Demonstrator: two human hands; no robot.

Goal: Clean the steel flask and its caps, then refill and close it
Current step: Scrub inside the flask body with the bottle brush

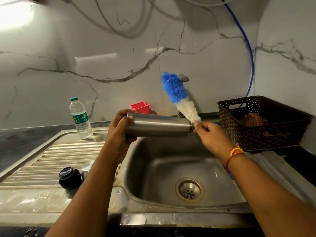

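You are holding the steel flask level above the sink. Your left hand is wrapping around its base end while the narrower neck end is pointing right, toward your right hand. That hand is sitting right at the flask's neck, fingertips pinching the stem of a bottle brush. Its white-then-blue bristles are rising and leaning left, wholly outside the flask. The flask is showing a brushed, unpainted body with a thin ring near the neck. On the ribbed draining board to your left, a black cap is resting, with a steel cap just beside it, partly hidden by your left forearm. Farther back, a plastic water bottle is standing capped, and a brown basket is sitting on the table at right.
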